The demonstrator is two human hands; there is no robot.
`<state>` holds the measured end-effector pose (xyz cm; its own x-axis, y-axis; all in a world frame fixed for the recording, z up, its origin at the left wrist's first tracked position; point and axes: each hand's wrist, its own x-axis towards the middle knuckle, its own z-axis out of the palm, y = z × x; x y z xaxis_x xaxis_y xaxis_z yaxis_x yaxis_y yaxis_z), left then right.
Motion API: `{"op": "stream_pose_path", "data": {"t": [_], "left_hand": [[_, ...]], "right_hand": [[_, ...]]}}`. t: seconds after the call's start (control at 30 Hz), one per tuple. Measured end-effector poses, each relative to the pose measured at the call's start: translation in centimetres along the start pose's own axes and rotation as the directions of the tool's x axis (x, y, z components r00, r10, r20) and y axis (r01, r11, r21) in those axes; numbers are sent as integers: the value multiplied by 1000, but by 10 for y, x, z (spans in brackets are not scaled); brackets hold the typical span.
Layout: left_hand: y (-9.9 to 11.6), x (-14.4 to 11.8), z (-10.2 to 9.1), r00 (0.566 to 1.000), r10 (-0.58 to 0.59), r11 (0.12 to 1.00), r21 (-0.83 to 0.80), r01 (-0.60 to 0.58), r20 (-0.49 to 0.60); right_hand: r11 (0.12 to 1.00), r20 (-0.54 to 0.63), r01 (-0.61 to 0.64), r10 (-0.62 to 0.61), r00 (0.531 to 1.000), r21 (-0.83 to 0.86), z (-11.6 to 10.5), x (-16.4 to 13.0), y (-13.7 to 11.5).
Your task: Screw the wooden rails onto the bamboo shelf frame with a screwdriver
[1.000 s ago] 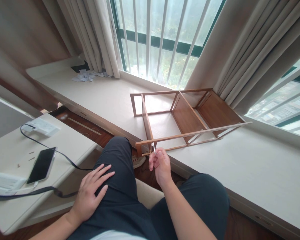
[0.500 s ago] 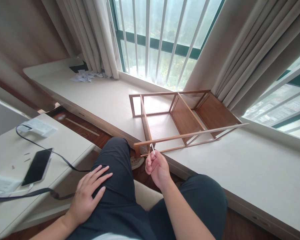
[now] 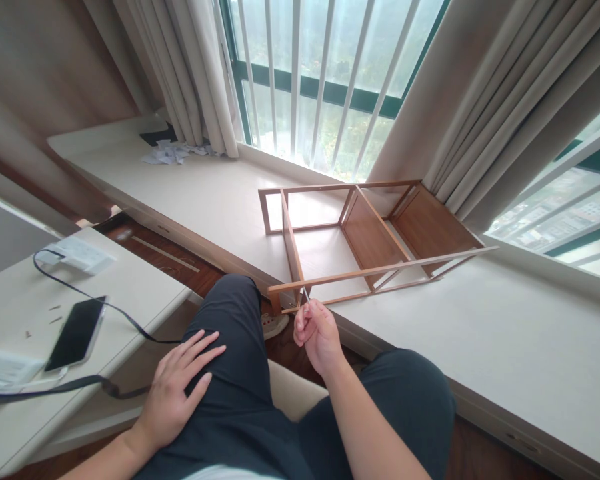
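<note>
Shelf frame of brown wood on its side on the pale window ledge, near corner overhanging the ledge edge. Left of the frame: surface with phone, black strap. Right hand, fingers clamped on a thin metal tool, tip touching the frame's near corner. Left hand flat on the thigh, fingers apart. Curtains flank the barred window behind the frame.

Phone on table; curtains.
</note>
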<state>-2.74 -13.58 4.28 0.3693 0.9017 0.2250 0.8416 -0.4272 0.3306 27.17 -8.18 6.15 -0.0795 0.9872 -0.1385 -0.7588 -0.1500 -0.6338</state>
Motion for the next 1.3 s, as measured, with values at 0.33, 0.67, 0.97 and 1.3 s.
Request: {"op": "stream_pose_path", "data": {"t": [0.33,0.67,0.97,1.3], "left_hand": [[1,1,-1,1000,2,1000,0,-2,-10],[0,1,0,1000,1,1000,16,-1,1],[1,2,-1,1000,3,1000,3,-3,-6],[0,1,0,1000,4,1000,16,-4,-8]], "right_hand": [[996,12,-85,85,996,27,1,0,-3],[972,123,-216,204,971,92,5,-3,-13],[933,200,-292,251,947,212,5,-6,-11],[961,177,-231,203,963,150,6,-5,-10]]}}
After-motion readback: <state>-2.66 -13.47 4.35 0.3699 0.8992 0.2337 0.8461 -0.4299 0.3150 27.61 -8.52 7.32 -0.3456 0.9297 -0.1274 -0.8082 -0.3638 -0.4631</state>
